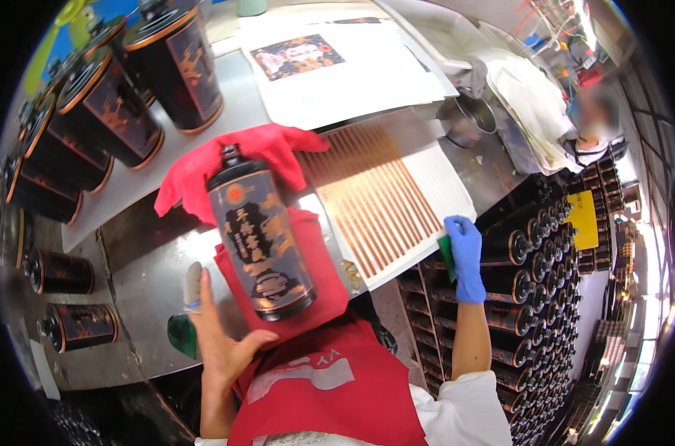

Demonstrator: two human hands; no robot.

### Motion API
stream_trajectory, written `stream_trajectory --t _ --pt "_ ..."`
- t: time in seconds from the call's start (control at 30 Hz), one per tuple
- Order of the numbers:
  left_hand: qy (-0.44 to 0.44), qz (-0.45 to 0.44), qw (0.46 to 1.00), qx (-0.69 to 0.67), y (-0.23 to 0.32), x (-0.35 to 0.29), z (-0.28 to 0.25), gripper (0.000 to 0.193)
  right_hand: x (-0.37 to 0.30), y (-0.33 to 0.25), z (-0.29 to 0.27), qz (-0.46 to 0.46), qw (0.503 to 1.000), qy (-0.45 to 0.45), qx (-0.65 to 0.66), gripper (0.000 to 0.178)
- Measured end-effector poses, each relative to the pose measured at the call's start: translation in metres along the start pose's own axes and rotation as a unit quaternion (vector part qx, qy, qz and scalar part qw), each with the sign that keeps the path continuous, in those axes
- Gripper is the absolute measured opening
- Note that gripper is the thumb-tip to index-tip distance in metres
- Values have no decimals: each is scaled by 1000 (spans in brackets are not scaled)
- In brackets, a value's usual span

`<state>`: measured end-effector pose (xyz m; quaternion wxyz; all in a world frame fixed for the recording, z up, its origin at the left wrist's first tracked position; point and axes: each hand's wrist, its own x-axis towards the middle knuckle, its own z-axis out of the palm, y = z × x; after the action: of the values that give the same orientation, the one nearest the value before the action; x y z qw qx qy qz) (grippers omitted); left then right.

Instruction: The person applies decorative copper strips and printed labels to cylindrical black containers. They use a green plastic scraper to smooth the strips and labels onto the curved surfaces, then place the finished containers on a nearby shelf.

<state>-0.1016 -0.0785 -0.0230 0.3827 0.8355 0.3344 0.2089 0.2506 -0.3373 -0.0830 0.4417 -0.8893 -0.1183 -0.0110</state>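
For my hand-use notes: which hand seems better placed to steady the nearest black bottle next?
Probably the left hand: it is open, close to the base of the bottle. The right hand, gloved in blue, is farther off, at the edge of the striped sheet.

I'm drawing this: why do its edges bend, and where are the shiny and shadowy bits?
Head view: fisheye bends straight edges near the rim; head view: glare brightens the grey metal table; head view: shadow darkens the upper part of the white, copper-striped sheet.
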Motion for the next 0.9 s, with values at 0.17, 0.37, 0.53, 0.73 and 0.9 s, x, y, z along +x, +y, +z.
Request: stream_trajectory --t 0.17,0.37,0.53,0.73,0.9 --pt "-19 -9 998 -58 7 17 34 99 17 -34 1 71 954 -9 -292 44" --pt "45 27 998 -38 2 21 43 54 4 24 -31 126 982 -22 -139 37" --pt "86 84 993 17 11 16 32 67 8 47 -15 175 984 22 13 42" --pt "100 106 989 -20 4 15 32 77 9 67 0 110 992 43 55 47" --pt "107 107 986 -70 -5 12 35 76 -2 41 -26 230 946 -90 209 37"
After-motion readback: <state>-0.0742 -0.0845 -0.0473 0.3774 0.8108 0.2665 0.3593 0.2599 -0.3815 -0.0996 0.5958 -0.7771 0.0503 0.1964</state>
